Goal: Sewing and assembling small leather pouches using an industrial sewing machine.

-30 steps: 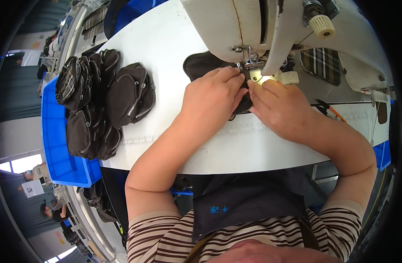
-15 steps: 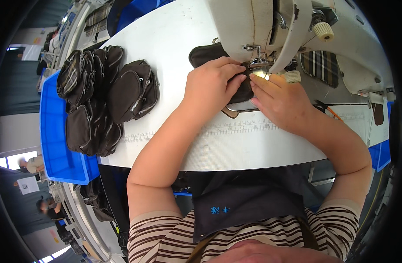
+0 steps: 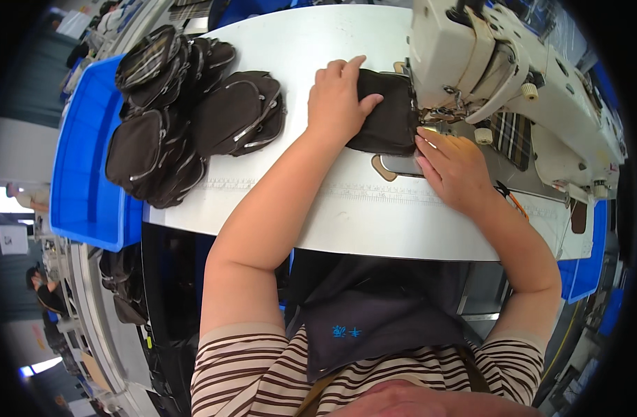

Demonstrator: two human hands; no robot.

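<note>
A dark brown fabric panel (image 3: 384, 115), with a zipper-like strip along its right edge, lies flat beside the needle area of a white sewing machine (image 3: 464, 69). My left hand (image 3: 337, 101) rests over its left side, fingers spread and thumb lying on the cloth. At the panel's near right corner, my right hand (image 3: 452, 167) has its fingertips gathered on the edge, close below the presser foot. The underside of that grip is hidden.
Several dark brown zippered pouches (image 3: 228, 115) are heaped on the left of the white table (image 3: 291, 222), beside a blue bin (image 3: 89, 167). A plaid piece (image 3: 511, 135) lies behind the needle area. Orange-handled snips (image 3: 514, 200) lie near my right wrist.
My left hand has moved off the needle area to the panel's left side, and its fingers have spread. More of the panel shows. The view has shifted, too.
</note>
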